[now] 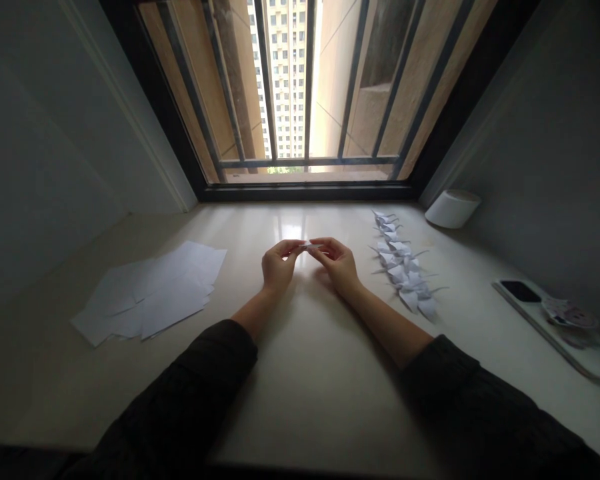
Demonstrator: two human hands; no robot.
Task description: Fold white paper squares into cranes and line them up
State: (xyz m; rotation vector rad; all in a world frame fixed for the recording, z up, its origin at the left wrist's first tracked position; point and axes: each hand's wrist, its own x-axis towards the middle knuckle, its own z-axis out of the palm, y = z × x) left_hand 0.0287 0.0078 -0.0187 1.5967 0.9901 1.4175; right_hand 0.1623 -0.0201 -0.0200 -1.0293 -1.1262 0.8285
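Note:
Between my two hands is a small piece of folded white paper [310, 246], mostly covered by the fingers, so its shape is hard to make out. My left hand [279, 262] pinches its left side with thumb and fingers. On the other side, my right hand [339, 263] pinches the right end. Both hands are over the middle of the pale sill, in front of the window. To the right of my right hand stand several folded paper cranes [403, 263] in a close row. Loose white paper sheets [165, 290] lie in an overlapping pile to the left.
A white cylindrical object [453, 208] sits by the right wall near the window. Closer on the right lies a phone [555, 327] with a round grip on its back. The barred window [307, 193] and side walls bound the pale sill [310, 400].

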